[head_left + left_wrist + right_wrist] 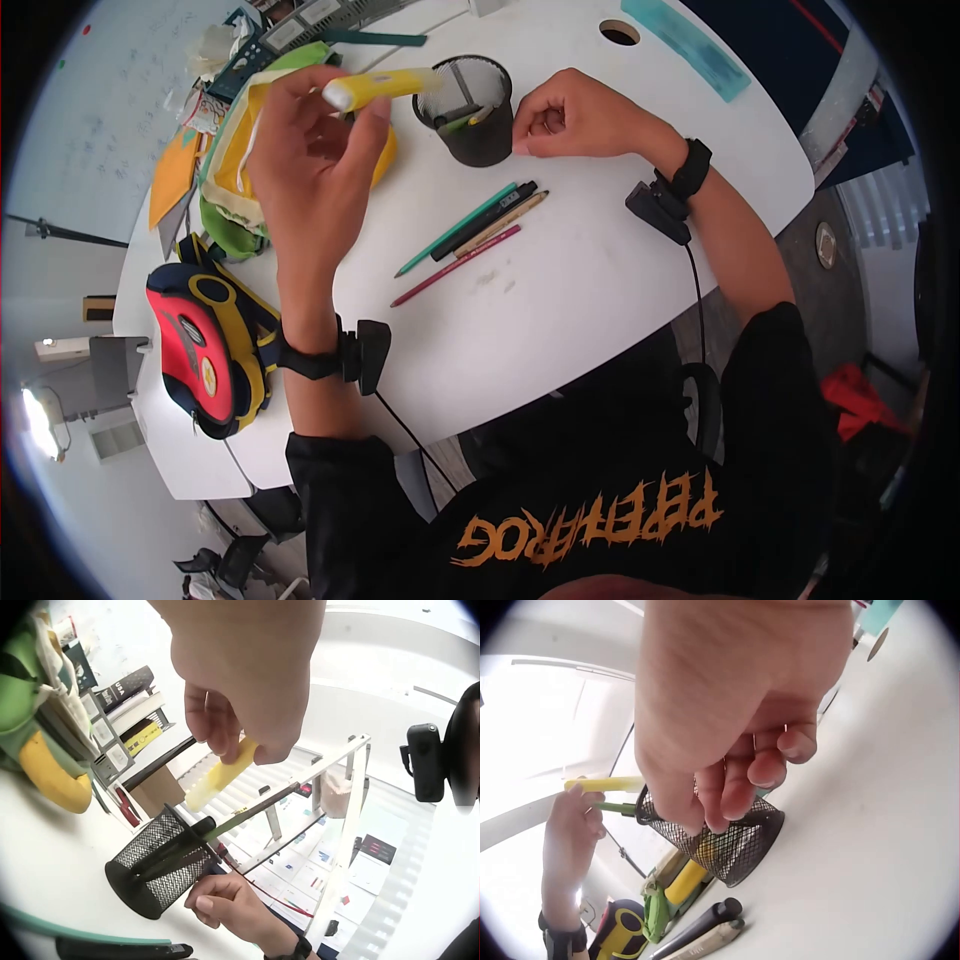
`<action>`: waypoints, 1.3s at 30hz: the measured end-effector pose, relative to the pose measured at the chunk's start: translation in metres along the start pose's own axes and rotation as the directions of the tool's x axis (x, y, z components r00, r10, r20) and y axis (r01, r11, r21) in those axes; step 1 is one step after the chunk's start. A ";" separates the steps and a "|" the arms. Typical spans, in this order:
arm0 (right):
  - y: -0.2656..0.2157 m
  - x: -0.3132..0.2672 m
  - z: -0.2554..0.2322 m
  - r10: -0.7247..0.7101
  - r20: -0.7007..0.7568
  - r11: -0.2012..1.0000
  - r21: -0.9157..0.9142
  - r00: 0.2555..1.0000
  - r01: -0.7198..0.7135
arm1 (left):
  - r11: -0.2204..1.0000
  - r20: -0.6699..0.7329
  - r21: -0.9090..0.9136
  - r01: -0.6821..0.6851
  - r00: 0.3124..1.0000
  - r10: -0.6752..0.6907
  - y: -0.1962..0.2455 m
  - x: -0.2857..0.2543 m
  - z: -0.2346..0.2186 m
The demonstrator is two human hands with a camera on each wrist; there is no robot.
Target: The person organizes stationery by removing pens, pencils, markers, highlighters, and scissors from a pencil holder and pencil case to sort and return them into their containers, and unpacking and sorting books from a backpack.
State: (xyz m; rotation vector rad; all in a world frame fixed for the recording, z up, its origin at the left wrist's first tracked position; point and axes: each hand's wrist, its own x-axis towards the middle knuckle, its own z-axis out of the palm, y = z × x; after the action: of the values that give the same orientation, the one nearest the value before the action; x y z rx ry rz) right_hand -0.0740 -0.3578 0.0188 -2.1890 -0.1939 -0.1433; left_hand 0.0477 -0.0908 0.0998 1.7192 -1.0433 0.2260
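Watching from the head, we saw the left hand (310, 190) pinching the yellow marker (395, 85) near the mesh cup (482, 142); light and stiff, we judged. From the left wrist, the smooth barrel (225, 775) seemed slippery, best held mid-length. From the right wrist, the right hand (739, 712) curled loosely, empty; we could not tell whether it touched the cup
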 end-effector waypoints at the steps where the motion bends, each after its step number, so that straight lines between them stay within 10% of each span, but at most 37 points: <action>1: -0.001 -0.003 0.003 0.003 0.010 1.000 0.007 1.000 -0.003 | 1.000 -0.001 0.003 0.012 1.000 -0.012 -0.002 -0.003 0.001; 19: -0.013 -0.003 0.004 -0.003 0.196 0.984 -0.173 0.981 0.037 | 0.942 0.208 0.329 0.058 0.969 -0.133 -0.002 -0.004 0.001; 29: -0.016 -0.007 -0.026 -0.081 0.231 0.939 0.345 0.969 -0.004 | 0.910 0.161 0.405 0.088 0.973 -0.166 0.012 0.000 -0.020; 33: -0.001 -0.012 -0.043 -0.168 0.072 0.787 0.610 0.983 0.089 | 0.931 0.341 0.363 0.041 0.924 -0.174 0.030 -0.009 -0.024; 36: 0.013 -0.011 -0.042 -0.145 -0.326 0.520 0.778 0.934 0.352 | 0.951 0.612 0.307 -0.042 0.774 -0.164 0.039 -0.013 -0.024; 39: 0.021 -0.006 -0.046 -0.037 -0.511 0.599 0.676 0.859 0.428 | 0.952 0.694 0.263 -0.158 0.716 -0.073 0.034 -0.021 -0.013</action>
State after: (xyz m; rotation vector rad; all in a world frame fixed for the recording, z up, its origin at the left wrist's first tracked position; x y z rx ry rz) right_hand -0.0772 -0.4077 0.0278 -1.1866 -0.2343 -0.6063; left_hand 0.0149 -0.0705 0.1156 2.1298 -1.6729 -0.2919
